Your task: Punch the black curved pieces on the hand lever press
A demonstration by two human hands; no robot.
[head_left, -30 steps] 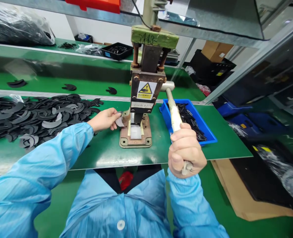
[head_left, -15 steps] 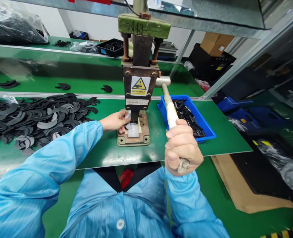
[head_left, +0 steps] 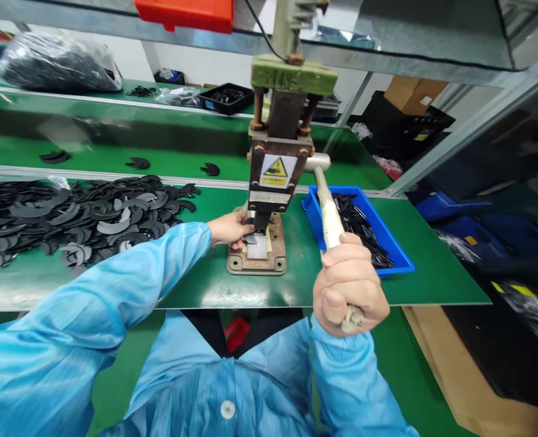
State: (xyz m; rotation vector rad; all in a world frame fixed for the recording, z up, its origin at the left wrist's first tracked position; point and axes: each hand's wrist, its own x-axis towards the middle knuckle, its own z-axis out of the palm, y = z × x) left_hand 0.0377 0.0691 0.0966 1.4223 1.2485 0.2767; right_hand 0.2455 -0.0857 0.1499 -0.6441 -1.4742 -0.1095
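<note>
Basically, with the clock centred on the base plate [head_left: 275,260], a blue jacket [head_left: 196,382] is seen nearest, at 6 o'clock. At 4 o'clock the lever handle [head_left: 331,215] is clenched in the right hand [head_left: 350,282], fingers wrapped fully round it, its wrapped end poking out below the fist. The green table [head_left: 205,288] is reached over by both sleeves. At 10 o'clock, right beside the die area, a thin curved piece [head_left: 250,239] is pinched between thumb and fingers of the left hand [head_left: 232,230]; it is partly covered by the fingers, and whether the pale pad [head_left: 258,247] next to it is touched cannot be told. The piece is held just under the ram [head_left: 262,221], on its left side. At 3 o'clock a blue tray [head_left: 401,267] is filled with slim black parts [head_left: 362,233]. At 9 o'clock a wide heap of curved parts [head_left: 75,212] is spread out, mostly black, some grey. At 12 o'clock the press [head_left: 273,189] is stood upright, a yellow warning label [head_left: 278,171] stuck on its front. Farther back, a stuffed plastic bag [head_left: 57,64] is placed between 10 and 11, a black tray [head_left: 223,108] just short of 12.
</note>
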